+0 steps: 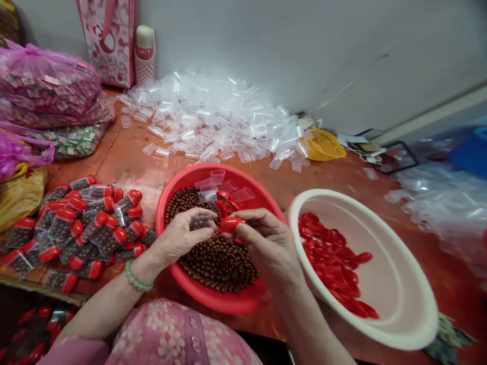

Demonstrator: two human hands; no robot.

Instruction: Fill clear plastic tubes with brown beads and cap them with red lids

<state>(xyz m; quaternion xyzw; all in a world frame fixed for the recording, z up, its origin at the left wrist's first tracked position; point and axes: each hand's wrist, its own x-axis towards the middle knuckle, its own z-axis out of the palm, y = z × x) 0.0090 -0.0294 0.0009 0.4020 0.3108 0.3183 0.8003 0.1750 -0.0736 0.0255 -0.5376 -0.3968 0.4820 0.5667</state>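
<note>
1. Pinched a red cap [233, 224] between thumb and fingers of the right hand [272, 243]; held a clear container [202, 221], seemingly bead-filled, between thumb and curled fingers of the left hand [186, 230].
2. Looked like capping, above the red basin [224, 304] of brown beads [228, 271]; could not tell whether joined.
3. Called, in judgement, for lining up both parts and pressing squarely.
4. Had the white basin [395, 263] just to the right, capped containers [110, 241] to the left; had a strip of table [289, 181] beyond the red basin, before the clear heap [220, 119].

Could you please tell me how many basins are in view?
2: the red basin at the centre and the white basin to its right. Others may hide at the blurred right edge.
</note>
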